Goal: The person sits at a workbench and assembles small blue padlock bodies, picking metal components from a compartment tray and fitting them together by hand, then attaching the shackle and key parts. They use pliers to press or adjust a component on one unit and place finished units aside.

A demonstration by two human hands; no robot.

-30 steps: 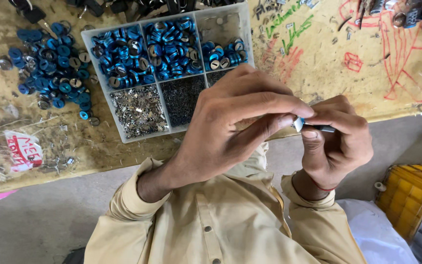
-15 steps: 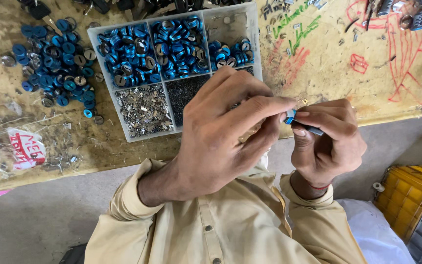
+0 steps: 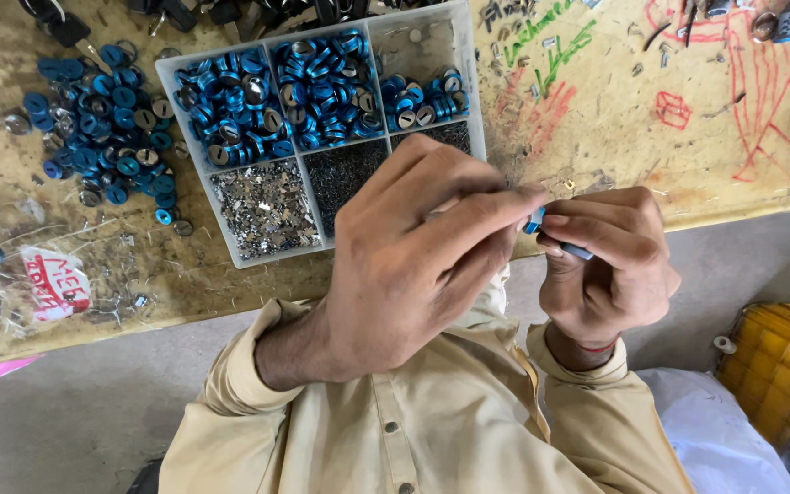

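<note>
A loose heap of blue ring-shaped metal parts (image 3: 102, 119), too many to count, is lying on the scuffed, scribbled wooden worktop (image 3: 688, 137). Beside it one clear plastic tray (image 3: 470, 87) is showing six compartments. The left hand (image 3: 413, 265) and right hand (image 3: 610, 261), grips pressed together, are pinching one small blue part (image 3: 534, 220) between them, below the tray. Since the earlier frame the tray is sitting lower in view. Rightmost, a yellow crate (image 3: 779, 366) is standing on grey floor.

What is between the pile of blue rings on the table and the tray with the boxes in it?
Only bare, scuffed tabletop lies between the loose blue rings and the clear tray in the head view; the pile nearly reaches the tray's wall.
</note>
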